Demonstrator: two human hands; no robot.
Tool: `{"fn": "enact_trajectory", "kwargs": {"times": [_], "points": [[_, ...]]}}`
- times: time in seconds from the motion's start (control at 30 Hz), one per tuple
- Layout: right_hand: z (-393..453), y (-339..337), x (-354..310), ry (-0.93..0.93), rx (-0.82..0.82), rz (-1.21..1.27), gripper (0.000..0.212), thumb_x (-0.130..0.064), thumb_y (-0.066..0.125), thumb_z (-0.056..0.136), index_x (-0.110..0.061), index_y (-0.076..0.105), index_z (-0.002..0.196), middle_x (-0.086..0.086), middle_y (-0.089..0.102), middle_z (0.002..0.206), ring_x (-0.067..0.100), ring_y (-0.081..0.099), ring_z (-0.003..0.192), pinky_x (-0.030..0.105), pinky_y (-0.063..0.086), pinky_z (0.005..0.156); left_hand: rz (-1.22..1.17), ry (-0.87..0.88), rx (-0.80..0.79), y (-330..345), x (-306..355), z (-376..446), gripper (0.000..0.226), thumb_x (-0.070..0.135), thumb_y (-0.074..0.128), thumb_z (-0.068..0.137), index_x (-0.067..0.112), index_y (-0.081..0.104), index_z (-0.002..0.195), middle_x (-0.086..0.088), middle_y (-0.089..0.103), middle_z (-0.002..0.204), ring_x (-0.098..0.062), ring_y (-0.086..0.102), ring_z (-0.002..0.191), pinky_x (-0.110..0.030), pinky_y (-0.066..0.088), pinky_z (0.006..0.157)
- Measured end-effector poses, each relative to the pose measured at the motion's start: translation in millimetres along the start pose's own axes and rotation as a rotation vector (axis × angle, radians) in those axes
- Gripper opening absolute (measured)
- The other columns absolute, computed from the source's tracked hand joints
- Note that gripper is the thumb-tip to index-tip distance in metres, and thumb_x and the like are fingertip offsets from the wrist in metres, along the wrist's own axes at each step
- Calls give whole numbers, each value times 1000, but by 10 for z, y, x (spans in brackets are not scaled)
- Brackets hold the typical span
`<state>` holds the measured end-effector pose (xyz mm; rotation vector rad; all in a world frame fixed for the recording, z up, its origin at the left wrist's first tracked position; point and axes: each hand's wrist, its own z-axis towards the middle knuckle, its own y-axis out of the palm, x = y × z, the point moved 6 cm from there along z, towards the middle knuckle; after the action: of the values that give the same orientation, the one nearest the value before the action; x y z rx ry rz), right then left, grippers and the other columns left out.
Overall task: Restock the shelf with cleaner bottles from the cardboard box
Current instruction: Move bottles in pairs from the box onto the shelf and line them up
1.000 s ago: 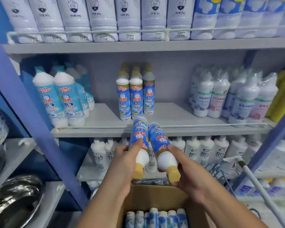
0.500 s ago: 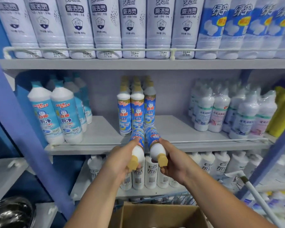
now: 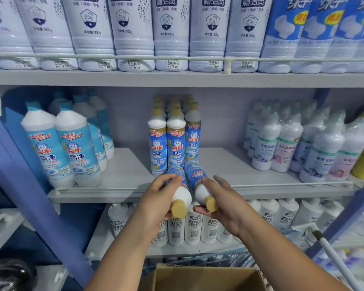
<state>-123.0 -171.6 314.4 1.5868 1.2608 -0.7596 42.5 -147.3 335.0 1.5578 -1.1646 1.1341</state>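
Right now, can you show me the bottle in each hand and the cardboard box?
left-hand bottle [image 3: 181, 195], head view, white shoulder.
right-hand bottle [image 3: 195, 175], head view, blue label.
cardboard box [image 3: 204, 279], head view, inner back wall.

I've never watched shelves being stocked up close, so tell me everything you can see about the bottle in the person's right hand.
The bottle in the right hand is a slim white plastic cleaner bottle with a blue printed label and a tan screw cap. It is tipped bottom-first toward the middle shelf, its cap pointing back at the camera. The right hand wraps its neck and shoulder. It lies close beside the matching bottle in the left hand, just in front of the same-brand bottles standing on the shelf.
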Motion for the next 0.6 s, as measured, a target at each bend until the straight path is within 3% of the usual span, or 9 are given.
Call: {"fn": "enact_trajectory", "kwargs": {"times": [0.1,0.2,0.3,0.37,0.47,0.53,0.6], "points": [[-27,60,-52,-50,-62,-105,43,-33,61,98,-43,43,136,11,71,113,29,70,66,37,61,63,-1,30,-14,1,-18,-27,16,42,68,91,33,73,103,0,77,99,-22,72,78,-56,60,78],[-47,93,-12,-75,-151,-107,31,-32,52,103,-35,56,134,12,72,116,31,72,70,36,62,64,-3,75,-15,-19,-46,-44,17,34,60,98,32,75,106,1,77,99,-20,74,80,-46,61,71],[-42,49,21,-94,-216,0,32,-21,55,101,-30,60,131,10,70,123,30,74,88,41,61,76,-124,47,-75,-51,-137,-19,44,3,42,97,28,77,108,-5,74,114,-33,72,99,-59,58,82],[-40,29,27,-104,-302,68,46,-12,62,94,-28,57,136,9,66,131,28,70,107,42,59,86,-135,79,-146,-62,-186,-18,62,-15,37,90,27,75,115,1,66,131,-29,69,108,-58,57,87],[-90,0,18,-157,-482,-19,77,1,67,82,-33,41,146,3,65,135,27,62,125,39,51,103,-55,196,-271,-49,-223,-60,74,-24,53,87,36,61,130,11,58,141,-13,64,120,-48,55,96],[-109,-58,30,-208,-526,-185,94,9,68,80,-41,31,150,0,63,137,25,61,126,43,46,109,56,287,-313,-38,-264,-63,83,-21,64,84,39,50,139,16,52,146,-8,58,127,-44,50,105],[-98,-103,10,-308,-449,-395,94,9,68,82,-41,28,152,-1,61,138,18,65,118,46,48,107,151,380,-297,-29,-274,-47,87,-16,72,80,42,47,141,20,44,151,-7,53,132,-38,50,103]]}}
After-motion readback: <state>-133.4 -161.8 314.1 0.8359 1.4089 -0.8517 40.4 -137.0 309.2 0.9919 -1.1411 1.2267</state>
